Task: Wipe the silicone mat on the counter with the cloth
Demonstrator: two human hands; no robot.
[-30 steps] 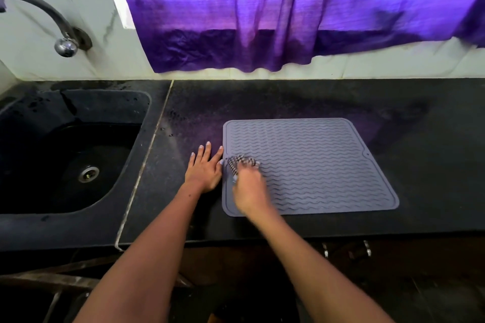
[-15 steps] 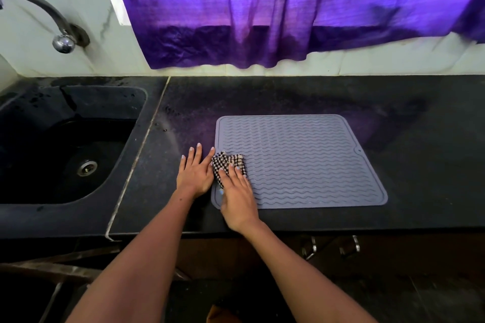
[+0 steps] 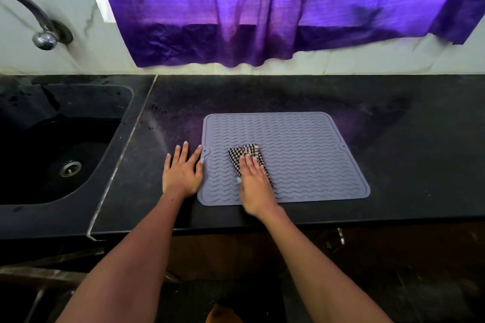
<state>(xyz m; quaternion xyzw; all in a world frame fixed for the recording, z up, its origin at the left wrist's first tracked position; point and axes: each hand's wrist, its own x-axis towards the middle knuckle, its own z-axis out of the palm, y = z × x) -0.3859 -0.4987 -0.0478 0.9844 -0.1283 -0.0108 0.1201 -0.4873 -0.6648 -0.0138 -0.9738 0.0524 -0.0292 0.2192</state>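
A grey silicone mat with wavy ridges lies flat on the black counter. A black-and-white checked cloth sits bunched on the mat's left half. My right hand presses flat on the cloth with straight fingers, hiding most of it. My left hand rests flat on the counter at the mat's left edge, its thumb touching the rim.
A black sink with a drain is set into the counter at the left, under a curved tap. A purple curtain hangs over the white wall behind. The counter's front edge runs just below the mat.
My right hand has slid the cloth from the mat's left edge rightward toward its middle. My left hand stays flat by the mat's left edge.
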